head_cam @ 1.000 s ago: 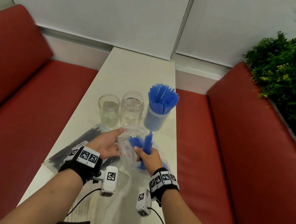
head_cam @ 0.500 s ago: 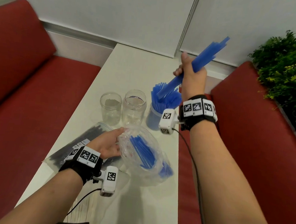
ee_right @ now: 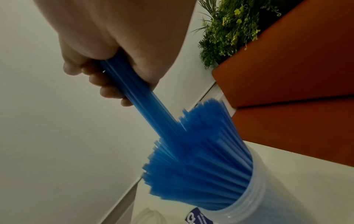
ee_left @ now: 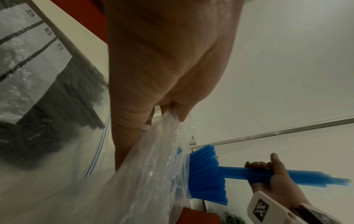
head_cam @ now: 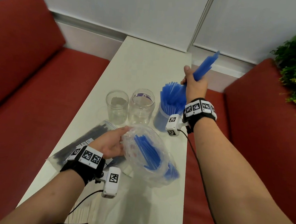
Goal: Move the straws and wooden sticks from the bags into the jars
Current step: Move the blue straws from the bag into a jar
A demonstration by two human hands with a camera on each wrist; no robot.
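Blue straw bundle point(head_cam: 201, 70): gripped in the right hand point(head_cam: 195, 84), fingers point(ee_right: 107, 91) wrapped round its middle. Long axis tilted, upper end up and away to the right, lower end pointing down-left into the straw jar point(head_cam: 162, 120). In the right wrist view the lower tips are already among the straws standing in that jar; how deep they reach cannot be told.
Straw jar: on the counter point(head_cam: 148, 62), rightmost of three, directly below the right hand, packed and fanned at the mouth. Judgement: entry calls for sliding the bundle along its own axis, down-left, then releasing.
Clear bag point(head_cam: 144, 159): near edge of counter, mouth held up by the left hand point(head_cam: 112, 142), fingers pinching the plastic rim; more blue straws lie inside.
Two glass jars point(head_cam: 141, 107): left of the straw jar, holding no straws or sticks.
Dark-stick bag point(head_cam: 85, 140): flat on the counter under the left wrist, untouched.
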